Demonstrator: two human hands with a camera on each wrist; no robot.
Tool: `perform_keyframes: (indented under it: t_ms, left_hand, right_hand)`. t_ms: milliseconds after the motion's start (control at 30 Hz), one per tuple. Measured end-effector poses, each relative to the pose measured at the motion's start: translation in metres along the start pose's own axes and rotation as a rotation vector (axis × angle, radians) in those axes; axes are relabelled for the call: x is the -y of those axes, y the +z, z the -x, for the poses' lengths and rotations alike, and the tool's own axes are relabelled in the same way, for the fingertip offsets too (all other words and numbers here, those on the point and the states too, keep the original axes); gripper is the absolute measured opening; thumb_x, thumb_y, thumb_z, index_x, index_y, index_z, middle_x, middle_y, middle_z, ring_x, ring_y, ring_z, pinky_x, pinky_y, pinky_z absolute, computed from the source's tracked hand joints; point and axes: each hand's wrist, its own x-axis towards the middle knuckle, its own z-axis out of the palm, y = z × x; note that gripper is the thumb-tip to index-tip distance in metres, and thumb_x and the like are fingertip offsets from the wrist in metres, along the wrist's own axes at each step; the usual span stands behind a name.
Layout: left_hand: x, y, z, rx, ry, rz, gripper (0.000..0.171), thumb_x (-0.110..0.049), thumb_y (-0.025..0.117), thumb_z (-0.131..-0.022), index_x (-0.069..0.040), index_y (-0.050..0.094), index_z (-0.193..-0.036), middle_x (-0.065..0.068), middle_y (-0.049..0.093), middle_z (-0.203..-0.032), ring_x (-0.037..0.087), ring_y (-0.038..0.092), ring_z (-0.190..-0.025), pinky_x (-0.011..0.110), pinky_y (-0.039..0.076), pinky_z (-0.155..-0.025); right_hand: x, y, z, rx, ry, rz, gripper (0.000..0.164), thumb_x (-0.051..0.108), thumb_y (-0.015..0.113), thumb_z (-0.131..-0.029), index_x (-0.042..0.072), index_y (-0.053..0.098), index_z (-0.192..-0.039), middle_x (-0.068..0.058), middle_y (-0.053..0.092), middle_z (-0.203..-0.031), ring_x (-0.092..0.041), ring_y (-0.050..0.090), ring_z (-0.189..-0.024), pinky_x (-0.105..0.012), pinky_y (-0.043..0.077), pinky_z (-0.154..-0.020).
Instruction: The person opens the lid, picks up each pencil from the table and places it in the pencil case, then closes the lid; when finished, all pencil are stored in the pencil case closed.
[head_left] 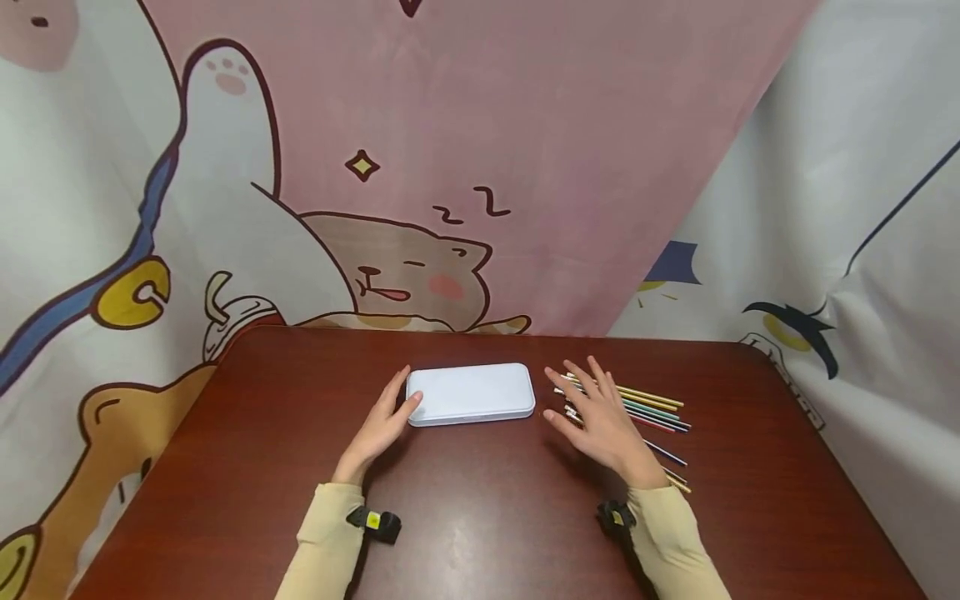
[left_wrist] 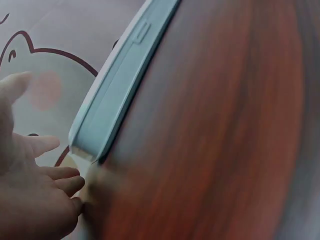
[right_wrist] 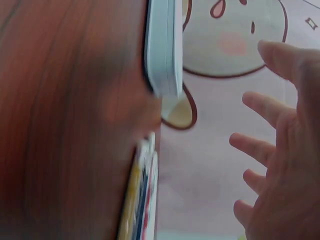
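A flat white pencil case [head_left: 471,393] with rounded corners lies closed on the table; a small catch shows on its side in the left wrist view. My left hand [head_left: 384,427] is at the case's left end, thumb by the near corner and fingers extended along the short side. To the right of the case, my right hand [head_left: 597,422] hovers with spread fingers over several thin coloured pencils [head_left: 651,398], gripping nothing. The hand hides part of the pencils. In the right wrist view, their white ends [right_wrist: 145,145] point toward the case [right_wrist: 164,50].
The dark red-brown wooden table [head_left: 465,517] reaches back to a pink and white cartoon-printed cloth [head_left: 570,167]. More of that cloth hangs at both sides. Two pencils [head_left: 677,479] lie apart from the others, nearer my right wrist. A black strap with a small device [head_left: 378,523] sits on each wrist.
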Motion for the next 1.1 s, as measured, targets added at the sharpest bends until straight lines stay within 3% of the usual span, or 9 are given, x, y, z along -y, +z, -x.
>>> perform_keyframes:
  t_ms: [133, 333, 567, 700, 967, 1100]
  left_hand:
    - [0.006, 0.007, -0.001, 0.050, 0.033, -0.011, 0.085, -0.026, 0.070, -0.089, -0.001, 0.020, -0.152, 0.025, 0.017, -0.156, 0.040, 0.010, -0.143, 0.058, 0.008, -0.112]
    - [0.005, 0.014, -0.002, 0.123, 0.066, -0.165, 0.109, -0.033, 0.083, -0.074, -0.003, 0.014, -0.154, 0.023, 0.012, -0.158, 0.040, 0.005, -0.144, 0.056, -0.001, -0.112]
    - [0.003, 0.020, -0.004, 0.014, 0.075, -0.178, 0.093, -0.014, 0.081, -0.072, -0.002, 0.030, -0.149, 0.025, 0.027, -0.152, 0.048, 0.016, -0.139, 0.061, 0.006, -0.109]
    - [0.004, 0.020, -0.006, -0.015, 0.067, -0.174, 0.085, -0.013, 0.080, -0.074, -0.004, 0.037, -0.147, 0.024, 0.033, -0.150, 0.048, 0.020, -0.138, 0.061, 0.008, -0.108]
    - [0.001, 0.012, -0.006, 0.045, 0.037, -0.026, 0.074, -0.014, 0.075, -0.085, -0.004, 0.037, -0.147, 0.023, 0.030, -0.151, 0.048, 0.009, -0.141, 0.059, 0.000, -0.111]
    - [0.000, 0.007, -0.006, 0.079, 0.023, -0.013, 0.071, -0.017, 0.070, -0.089, -0.006, 0.034, -0.149, 0.023, 0.026, -0.153, 0.046, 0.005, -0.142, 0.057, -0.002, -0.112]
  right_hand:
    - [0.014, 0.013, -0.012, 0.028, -0.021, -0.001, 0.063, 0.048, 0.060, -0.091, 0.023, 0.044, -0.147, -0.013, 0.037, -0.150, -0.036, 0.007, -0.145, -0.060, 0.006, -0.111]
    - [0.031, 0.031, -0.027, 0.052, -0.074, -0.041, 0.060, 0.045, 0.063, -0.090, 0.021, 0.048, -0.144, -0.014, 0.041, -0.147, -0.037, 0.014, -0.144, -0.062, 0.011, -0.110]
    - [0.051, 0.048, -0.046, 0.122, -0.141, -0.088, 0.066, 0.036, 0.076, -0.082, 0.017, 0.052, -0.141, -0.014, 0.044, -0.145, -0.037, 0.020, -0.142, -0.058, 0.016, -0.111]
    - [0.054, 0.056, -0.055, 0.147, -0.162, -0.091, 0.065, 0.032, 0.078, -0.080, 0.016, 0.055, -0.138, -0.013, 0.046, -0.143, -0.035, 0.026, -0.141, -0.056, 0.018, -0.111]
    - [0.053, 0.064, -0.069, 0.094, -0.180, 0.001, 0.055, 0.024, 0.079, -0.077, 0.012, 0.064, -0.128, -0.012, 0.055, -0.134, -0.031, 0.046, -0.128, -0.053, 0.030, -0.106]
    - [0.055, 0.063, -0.073, 0.076, -0.187, 0.010, 0.050, 0.024, 0.075, -0.078, 0.011, 0.066, -0.125, -0.012, 0.058, -0.132, -0.033, 0.050, -0.125, -0.050, 0.034, -0.105]
